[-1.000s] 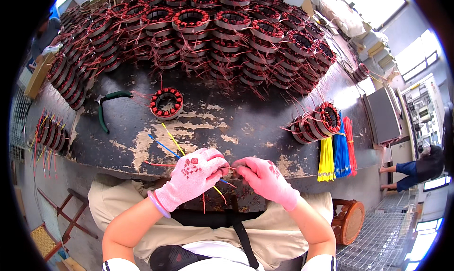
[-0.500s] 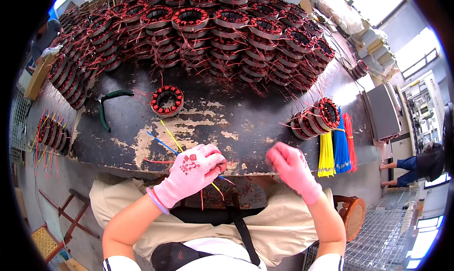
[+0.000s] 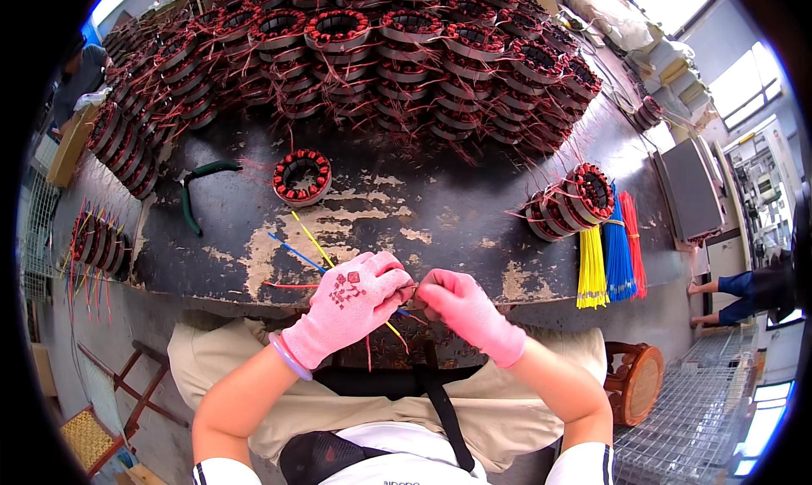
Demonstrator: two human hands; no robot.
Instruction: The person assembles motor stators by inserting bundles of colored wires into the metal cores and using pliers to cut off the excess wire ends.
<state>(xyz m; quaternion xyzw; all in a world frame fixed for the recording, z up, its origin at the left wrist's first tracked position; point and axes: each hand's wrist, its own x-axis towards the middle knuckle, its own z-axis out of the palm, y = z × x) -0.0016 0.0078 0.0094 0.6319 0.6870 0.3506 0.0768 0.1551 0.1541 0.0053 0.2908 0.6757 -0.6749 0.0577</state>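
My left hand [image 3: 351, 303], in a pink glove, is closed around a yellow wire [image 3: 311, 238], a blue wire [image 3: 293, 252] and a red wire [image 3: 288, 285]. The wires cross beneath the palm, and their other ends poke out below the fingers. Right against the left fingertips, my gloved right hand [image 3: 469, 316] pinches with thumb and forefinger; whatever it grips is too small to make out. Beyond the left hand a ring-shaped stator with red windings [image 3: 289, 197] lies on the worn black table [image 3: 397, 269].
Stacked wound stators [image 3: 338, 41] fill the table's far side. Green-handled pliers [image 3: 188, 202] lie at left. At right, a short stator stack [image 3: 550, 217] lies beside yellow [image 3: 591, 269], blue [image 3: 618, 265] and red wire bundles [image 3: 633, 248]. More stators with coloured leads [image 3: 100, 241] sit at the left edge.
My right hand has moved left, from apart over the table edge to meet the left fingertips. The left hand keeps its hold on the wires. The view has shifted slightly.
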